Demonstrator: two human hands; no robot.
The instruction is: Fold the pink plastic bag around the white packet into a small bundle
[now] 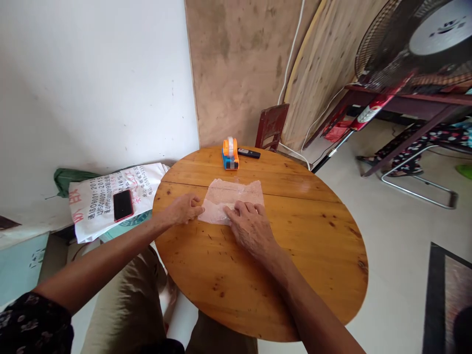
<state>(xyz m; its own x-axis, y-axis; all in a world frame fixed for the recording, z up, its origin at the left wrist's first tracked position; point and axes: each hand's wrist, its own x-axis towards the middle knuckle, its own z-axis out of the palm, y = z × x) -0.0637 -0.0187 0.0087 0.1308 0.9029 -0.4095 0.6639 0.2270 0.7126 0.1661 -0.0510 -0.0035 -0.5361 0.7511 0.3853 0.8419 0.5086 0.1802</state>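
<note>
A thin, translucent sheet of bubble wrap (241,189) lies on the round wooden table (313,236), its near part looking doubled over. At its left edge, my left hand (186,209) has its fingers curled, the fingertips pinching the near-left corner. My right hand (252,226) rests on the near-right part, fingers bent and thumb pointing left, gripping the folded layer against the tabletop. Whatever lies under the right palm is hidden. Beyond the sheet stands an orange and blue tape dispenser (230,155) with a roll of clear tape.
A black remote-like object (249,153) lies beside the dispenser. Left of the table, a phone (123,204) rests on a white printed sack (96,196). A wooden chair (273,125) stands behind; a fan (416,49) and another person's legs (405,147) are at right.
</note>
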